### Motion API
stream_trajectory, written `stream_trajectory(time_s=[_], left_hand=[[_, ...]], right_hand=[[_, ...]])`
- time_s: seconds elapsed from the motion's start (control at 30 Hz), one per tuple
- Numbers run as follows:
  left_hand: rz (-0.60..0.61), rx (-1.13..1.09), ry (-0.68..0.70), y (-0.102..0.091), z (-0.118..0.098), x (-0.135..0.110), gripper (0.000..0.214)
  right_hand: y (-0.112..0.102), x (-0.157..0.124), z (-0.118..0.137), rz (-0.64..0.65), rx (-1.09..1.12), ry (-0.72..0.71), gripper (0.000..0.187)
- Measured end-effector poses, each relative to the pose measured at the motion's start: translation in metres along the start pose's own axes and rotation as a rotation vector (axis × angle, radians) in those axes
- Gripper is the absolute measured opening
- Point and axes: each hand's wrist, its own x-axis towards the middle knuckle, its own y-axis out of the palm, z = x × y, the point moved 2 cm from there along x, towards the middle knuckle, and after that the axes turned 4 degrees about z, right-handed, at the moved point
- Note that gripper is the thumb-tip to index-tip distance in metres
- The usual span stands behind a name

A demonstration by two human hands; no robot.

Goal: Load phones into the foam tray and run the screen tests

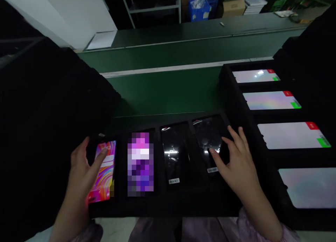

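A black tray [189, 200] in front of me holds several phones side by side. My left hand [85, 168] rests with spread fingers on the leftmost phone [105, 175], whose screen glows pink and orange. The phone beside it [140, 163] shows a purple lit screen. Two dark phones follow: one in the middle [173, 154] and one further right [208, 140]. My right hand [236, 158] lies open on that right dark phone, fingertips touching its glass.
A second black tray [236, 105] at the right carries several phones with pale lit screens [270, 100]. Behind runs a green conveyor belt [168, 91]. A dark bulky shape [47, 112] fills the left. Shelving and boxes stand at the back.
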Motion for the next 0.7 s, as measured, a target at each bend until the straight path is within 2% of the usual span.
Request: stream_trajectory(time_s=[0.13, 0.23, 0.4, 0.57, 0.7], left_hand=[[0.008, -0.078, 0.031, 0.002, 0.003, 0.023, 0.104], [0.013, -0.111, -0.004, 0.004, 0.005, 0.036, 0.090], [0.007, -0.218, -0.114, 0.001, 0.005, 0.034, 0.069], [0.080, -0.382, -0.182, -0.004, 0.009, 0.015, 0.072], [0.176, -0.346, -0.215, -0.011, 0.024, -0.001, 0.092]], right_hand=[[0.000, 0.003, 0.002, 0.007, -0.003, 0.030, 0.063], [0.001, 0.005, 0.004, 0.018, -0.012, 0.044, 0.070], [-0.002, 0.006, 0.004, -0.031, 0.035, -0.004, 0.078], [0.001, 0.002, 0.001, 0.001, -0.009, 0.031, 0.076], [-0.006, -0.007, -0.004, -0.014, 0.041, 0.010, 0.070]])
